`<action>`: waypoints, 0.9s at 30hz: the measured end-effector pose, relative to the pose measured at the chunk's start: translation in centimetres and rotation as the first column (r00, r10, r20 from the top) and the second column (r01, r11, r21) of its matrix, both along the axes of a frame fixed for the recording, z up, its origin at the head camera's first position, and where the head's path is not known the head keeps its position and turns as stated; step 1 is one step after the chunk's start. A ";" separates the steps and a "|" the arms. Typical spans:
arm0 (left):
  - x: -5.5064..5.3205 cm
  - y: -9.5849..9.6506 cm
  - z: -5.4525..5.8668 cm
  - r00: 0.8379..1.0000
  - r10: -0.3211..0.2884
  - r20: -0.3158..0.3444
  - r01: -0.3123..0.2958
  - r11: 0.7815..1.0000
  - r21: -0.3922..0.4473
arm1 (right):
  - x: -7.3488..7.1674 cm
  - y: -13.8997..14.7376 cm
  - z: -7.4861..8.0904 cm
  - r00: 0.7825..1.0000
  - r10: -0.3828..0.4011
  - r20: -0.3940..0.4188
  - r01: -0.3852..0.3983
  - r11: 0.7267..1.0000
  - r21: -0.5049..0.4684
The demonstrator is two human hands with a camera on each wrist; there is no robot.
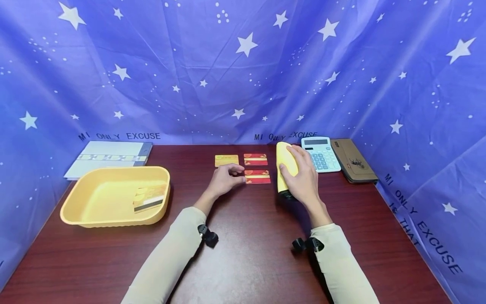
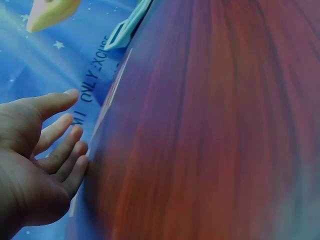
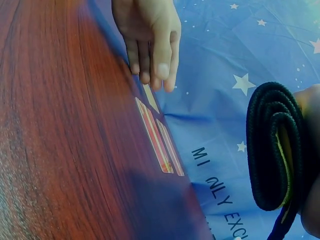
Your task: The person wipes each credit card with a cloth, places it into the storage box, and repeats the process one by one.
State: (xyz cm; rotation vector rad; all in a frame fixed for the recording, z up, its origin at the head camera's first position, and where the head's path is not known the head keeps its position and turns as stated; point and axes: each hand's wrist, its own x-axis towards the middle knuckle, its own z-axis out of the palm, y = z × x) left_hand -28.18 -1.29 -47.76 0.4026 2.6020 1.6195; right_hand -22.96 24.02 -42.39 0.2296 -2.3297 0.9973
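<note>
The yellow object (image 1: 286,157), black at its near end, is gripped by the right hand (image 1: 304,174), near the calculator (image 1: 322,155). The left hand (image 1: 225,180) — relaxed, holding nothing — is just beside the lower red card (image 1: 259,177); arranging seems in hand, the next move calling for a light touch.

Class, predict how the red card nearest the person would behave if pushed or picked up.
The red card is probably fairly stiff, as it lies flat with straight edges. It should slide rather than tip, being thin on a glossy tabletop.
</note>
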 end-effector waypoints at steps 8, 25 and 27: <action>-0.9 1.2 -0.6 0.999 -0.029 -0.013 0.027 0.993 -0.113 | 0.1 0.0 -0.1 1.000 -0.004 0.004 0.004 1.000 0.000; -1.3 2.0 -0.5 0.996 -0.058 -0.069 0.026 0.916 -0.400 | 0.0 0.1 -0.3 1.000 -0.002 0.012 0.002 1.000 0.018; -1.2 2.1 -0.5 0.997 -0.049 -0.065 0.019 0.913 -0.408 | 0.0 0.1 -0.3 1.000 -0.003 0.014 0.003 1.000 0.017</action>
